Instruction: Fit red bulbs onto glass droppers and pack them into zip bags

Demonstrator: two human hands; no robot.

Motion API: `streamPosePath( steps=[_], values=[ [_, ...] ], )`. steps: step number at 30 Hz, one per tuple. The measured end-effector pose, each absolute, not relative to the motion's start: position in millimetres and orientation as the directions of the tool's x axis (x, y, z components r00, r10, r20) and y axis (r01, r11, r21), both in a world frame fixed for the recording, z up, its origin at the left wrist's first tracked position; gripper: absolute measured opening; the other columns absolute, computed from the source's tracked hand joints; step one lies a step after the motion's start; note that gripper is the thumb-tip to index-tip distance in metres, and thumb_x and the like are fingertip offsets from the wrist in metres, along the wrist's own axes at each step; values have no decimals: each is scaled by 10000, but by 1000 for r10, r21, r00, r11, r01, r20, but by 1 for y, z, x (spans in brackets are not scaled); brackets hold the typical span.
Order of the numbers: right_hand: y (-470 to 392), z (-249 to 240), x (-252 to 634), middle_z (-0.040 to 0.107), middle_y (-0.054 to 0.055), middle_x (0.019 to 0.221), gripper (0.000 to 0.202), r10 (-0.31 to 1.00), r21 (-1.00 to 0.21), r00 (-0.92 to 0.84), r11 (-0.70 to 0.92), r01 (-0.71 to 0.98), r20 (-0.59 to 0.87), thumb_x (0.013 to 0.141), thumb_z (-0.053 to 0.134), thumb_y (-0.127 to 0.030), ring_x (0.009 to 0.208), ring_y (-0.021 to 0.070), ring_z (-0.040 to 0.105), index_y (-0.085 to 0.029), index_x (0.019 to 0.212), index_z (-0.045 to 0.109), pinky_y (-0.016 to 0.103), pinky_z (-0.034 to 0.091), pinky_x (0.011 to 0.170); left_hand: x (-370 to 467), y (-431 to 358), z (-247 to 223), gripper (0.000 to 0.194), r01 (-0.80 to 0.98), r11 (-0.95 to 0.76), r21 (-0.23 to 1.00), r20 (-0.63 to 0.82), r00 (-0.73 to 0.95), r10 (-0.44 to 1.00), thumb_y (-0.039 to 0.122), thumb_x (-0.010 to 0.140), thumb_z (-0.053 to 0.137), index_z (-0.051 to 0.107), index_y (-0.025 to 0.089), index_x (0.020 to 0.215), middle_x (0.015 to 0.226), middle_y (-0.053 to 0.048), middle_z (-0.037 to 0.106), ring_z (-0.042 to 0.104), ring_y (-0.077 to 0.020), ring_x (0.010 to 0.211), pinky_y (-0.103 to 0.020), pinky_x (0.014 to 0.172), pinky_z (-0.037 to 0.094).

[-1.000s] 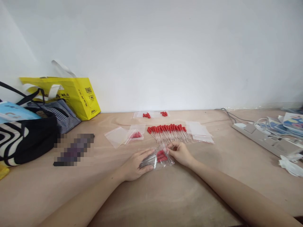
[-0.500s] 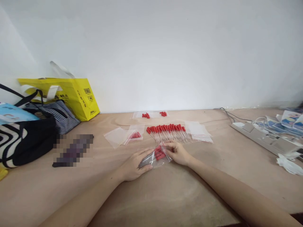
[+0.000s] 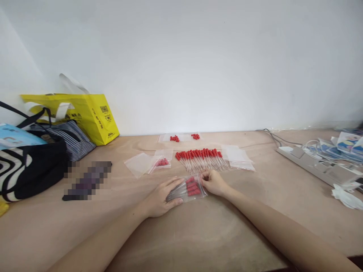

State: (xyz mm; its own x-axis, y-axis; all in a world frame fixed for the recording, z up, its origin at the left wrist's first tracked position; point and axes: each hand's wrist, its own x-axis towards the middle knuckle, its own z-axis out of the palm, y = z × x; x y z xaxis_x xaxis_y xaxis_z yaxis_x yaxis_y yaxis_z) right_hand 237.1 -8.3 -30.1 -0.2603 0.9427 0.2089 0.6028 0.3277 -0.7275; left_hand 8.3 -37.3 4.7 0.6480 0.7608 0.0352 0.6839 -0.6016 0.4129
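A clear zip bag (image 3: pixel 194 187) with several red-topped droppers in it lies on the wooden table, between my hands. My left hand (image 3: pixel 163 196) is round its left end, fingers and thumb on either side of the clear stems. At the bag's right edge, near the upper corner, my right hand (image 3: pixel 212 182) pinches the plastic. Just beyond, a row of loose droppers (image 3: pixel 200 158) lies with red tops pointing away from me. Bags of red-topped pieces (image 3: pixel 162 162) are to the left of the row, and flat plastic bags (image 3: pixel 238 157) to its right.
A long clear bag with red pieces (image 3: pixel 181 138) lies by the wall. At the left stand a yellow bag (image 3: pixel 99 117), a striped pouch (image 3: pixel 76 139) and a black bag (image 3: pixel 51 170), near a blurred dark object (image 3: pixel 90 181). A power strip (image 3: pixel 314 166) with cables is at the right.
The bag's right part now lies flatter, with the red tops spread apart. My right hand has shifted slightly right along with the bag's edge. My left hand has stayed in place.
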Motion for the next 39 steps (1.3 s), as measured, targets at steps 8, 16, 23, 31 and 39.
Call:
streamPosePath(
  steps=[8, 16, 23, 31, 39],
  values=[
    [-5, -31, 237, 612, 14, 634, 268, 947, -871, -303, 232, 433, 102, 670, 595, -401, 600, 109, 545, -139, 627, 632, 193, 410, 540, 7, -36, 2, 562, 669, -615, 418, 49, 659, 750, 435, 803, 455, 305, 219, 1300, 1351, -46, 344, 285, -209, 1245, -387, 1020, 264],
    [-12, -14, 248, 607, 20, 833, 431, 845, -836, -505, 398, 378, 174, 496, 750, -336, 711, 129, 538, -168, 880, 647, 227, 429, 619, 8, -36, 4, 561, 676, -617, 403, 42, 660, 750, 444, 805, 449, 309, 215, 1298, 1353, -51, 340, 285, -211, 1246, -386, 1022, 265],
    [-12, -22, 240, 564, 1, 698, 227, 877, -712, -409, 455, 534, 254, 599, 687, -362, 588, 87, 458, -157, 691, 658, 199, 356, 531, 8, -36, 5, 567, 673, -617, 408, 68, 651, 756, 442, 802, 457, 303, 222, 1301, 1356, -51, 334, 291, -213, 1244, -381, 1020, 278],
    [30, -9, 286, 640, 19, 763, 172, 979, -674, 101, 45, 738, 177, 679, 574, -254, 691, 118, 561, -167, 808, 646, 195, 402, 625, 5, -33, 1, 547, 667, -632, 395, 73, 663, 745, 424, 800, 470, 317, 243, 1292, 1363, -49, 322, 285, -224, 1244, -418, 1025, 250],
    [86, -7, 307, 629, 143, 881, 338, 911, -620, 391, -231, 749, 133, 635, 584, -256, 850, 219, 570, -74, 919, 598, 243, 405, 655, 5, -34, 2, 535, 631, -650, 422, 103, 679, 726, 441, 794, 476, 349, 242, 1275, 1345, -50, 349, 323, -222, 1221, -401, 1008, 285]
  ],
)
